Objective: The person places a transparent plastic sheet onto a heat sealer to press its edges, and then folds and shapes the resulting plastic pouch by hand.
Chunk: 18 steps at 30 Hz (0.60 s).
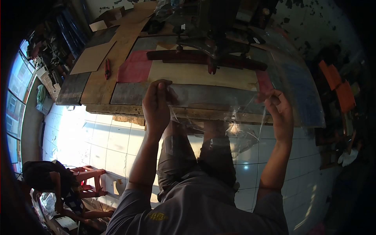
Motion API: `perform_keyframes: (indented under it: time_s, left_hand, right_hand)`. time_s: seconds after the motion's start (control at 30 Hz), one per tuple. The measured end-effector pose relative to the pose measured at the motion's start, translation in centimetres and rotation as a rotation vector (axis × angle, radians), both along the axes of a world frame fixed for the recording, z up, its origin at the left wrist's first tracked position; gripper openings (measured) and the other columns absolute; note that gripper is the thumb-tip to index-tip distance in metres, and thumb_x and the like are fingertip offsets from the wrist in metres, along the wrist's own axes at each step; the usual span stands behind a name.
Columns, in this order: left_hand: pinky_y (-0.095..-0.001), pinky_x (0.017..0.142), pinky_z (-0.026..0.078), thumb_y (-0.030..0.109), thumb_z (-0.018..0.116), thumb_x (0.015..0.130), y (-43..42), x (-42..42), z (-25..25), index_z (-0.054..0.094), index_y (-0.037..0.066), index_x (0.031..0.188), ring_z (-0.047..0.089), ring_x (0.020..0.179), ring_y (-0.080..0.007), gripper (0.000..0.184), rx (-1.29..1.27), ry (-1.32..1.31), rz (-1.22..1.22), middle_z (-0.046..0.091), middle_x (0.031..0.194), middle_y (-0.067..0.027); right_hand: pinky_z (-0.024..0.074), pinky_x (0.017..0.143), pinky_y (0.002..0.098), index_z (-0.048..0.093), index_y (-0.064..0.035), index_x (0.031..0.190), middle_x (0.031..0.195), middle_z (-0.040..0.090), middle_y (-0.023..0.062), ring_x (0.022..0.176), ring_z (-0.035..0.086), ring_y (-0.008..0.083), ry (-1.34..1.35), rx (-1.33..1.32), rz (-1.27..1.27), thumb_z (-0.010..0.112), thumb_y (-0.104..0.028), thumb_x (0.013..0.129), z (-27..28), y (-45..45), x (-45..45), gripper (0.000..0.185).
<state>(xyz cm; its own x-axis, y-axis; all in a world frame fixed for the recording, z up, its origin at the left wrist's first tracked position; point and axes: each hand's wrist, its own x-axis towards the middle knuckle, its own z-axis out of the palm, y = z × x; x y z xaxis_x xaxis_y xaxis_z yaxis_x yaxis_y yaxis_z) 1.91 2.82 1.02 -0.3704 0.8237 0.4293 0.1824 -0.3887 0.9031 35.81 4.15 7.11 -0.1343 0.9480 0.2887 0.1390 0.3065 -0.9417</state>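
A clear plastic sheet [244, 131] hangs between my hands in front of the table edge, catching light. My left hand [157, 102] is closed on its left upper edge, fingers pinched. On the other side, my right hand [280, 111] pinches the right upper edge. Beyond the hands, a dark press-like machine [213, 37] stands over the table, with a long dark red bar [211, 59] across it. Under the bar lies a pale yellow sheet [203, 75], flanked by pink-red pieces [134, 67].
A red cutter-like tool [107, 69] lies on the wooden table [94, 88], near brown cardboard [92, 58]. A bluish sheet [303, 98] covers the right end. At lower left, another person [58, 184] is beside a red stool [91, 181]. Orange panels [337, 84] stand at right.
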Motion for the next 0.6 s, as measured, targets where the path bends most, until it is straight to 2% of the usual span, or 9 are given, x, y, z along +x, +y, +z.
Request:
perform_keyframes:
  time_s: [0.1, 0.2, 0.3, 0.4, 0.5, 0.6]
  left_hand:
    - [-0.0268, 0.060, 0.051, 0.017, 0.046, 0.114, -0.2, 0.2, 0.5, 0.066, 0.001, 0.110, 0.066, 0.061, -0.0103, 0.026, 0.064, 0.009, 0.041, 0.067, 0.069, -0.0052]
    - [-0.0258, 0.061, 0.051, 0.017, 0.042, 0.115, -0.5, 0.2, 0.8, 0.063, -0.001, 0.112, 0.062, 0.062, -0.0096, 0.027, 0.066, 0.061, 0.027, 0.065, 0.071, -0.0046]
    - [-0.0260, 0.060, 0.050, 0.014, 0.043, 0.114, -0.5, -0.1, 1.1, 0.064, 0.000, 0.111, 0.062, 0.061, -0.0093, 0.025, 0.074, 0.131, 0.036, 0.064, 0.070, -0.0042]
    - [-0.0267, 0.058, 0.049, 0.013, 0.044, 0.114, -0.1, -0.5, 0.3, 0.064, 0.000, 0.109, 0.061, 0.059, -0.0088, 0.024, 0.087, 0.229, 0.064, 0.064, 0.069, -0.0042]
    - [-0.0278, 0.056, 0.051, 0.006, 0.048, 0.110, 0.1, -0.5, -0.2, 0.067, 0.002, 0.108, 0.065, 0.058, -0.0110, 0.019, 0.105, 0.242, 0.109, 0.066, 0.067, -0.0053]
    - [-0.0277, 0.056, 0.050, 0.007, 0.048, 0.110, 0.0, -0.3, -0.9, 0.066, 0.002, 0.108, 0.065, 0.056, -0.0118, 0.018, 0.078, 0.215, 0.149, 0.066, 0.067, -0.0051]
  right_hand:
    - [0.0483, 0.100, 0.0329, 0.061, -0.0033, 0.128, 0.100, 0.075, 0.0064, 0.099, 0.070, 0.0143, -0.101, -0.037, 0.044, 0.072, -0.014, 0.097, 1.0, -0.1, -0.4, 0.035]
    - [0.0489, 0.099, 0.0326, 0.059, -0.0046, 0.132, 0.095, 0.076, 0.0049, 0.102, 0.068, 0.0123, -0.263, -0.030, 0.084, 0.076, -0.006, 0.091, 1.6, -0.1, -0.4, 0.044]
    - [0.0482, 0.100, 0.0341, 0.058, -0.0078, 0.135, 0.098, 0.074, 0.0045, 0.105, 0.066, 0.0114, -0.379, 0.114, 0.080, 0.076, 0.002, 0.085, 1.1, 0.3, -0.4, 0.053]
    - [0.0454, 0.105, 0.0375, 0.057, -0.0100, 0.136, 0.102, 0.072, 0.0043, 0.109, 0.065, 0.0146, -0.446, -0.005, -0.009, 0.075, 0.005, 0.084, 0.9, -0.3, -1.5, 0.057]
    - [0.0418, 0.111, 0.0433, 0.056, -0.0115, 0.138, 0.103, 0.071, 0.0028, 0.117, 0.063, 0.0191, -0.651, 0.266, -0.070, 0.072, 0.008, 0.085, -1.4, 0.3, -1.0, 0.059]
    - [0.0389, 0.115, 0.0487, 0.045, -0.0128, 0.151, 0.118, 0.069, 0.0085, 0.130, 0.056, 0.0259, -0.482, 0.154, -0.001, 0.079, 0.000, 0.084, -2.7, 0.6, -0.5, 0.076]
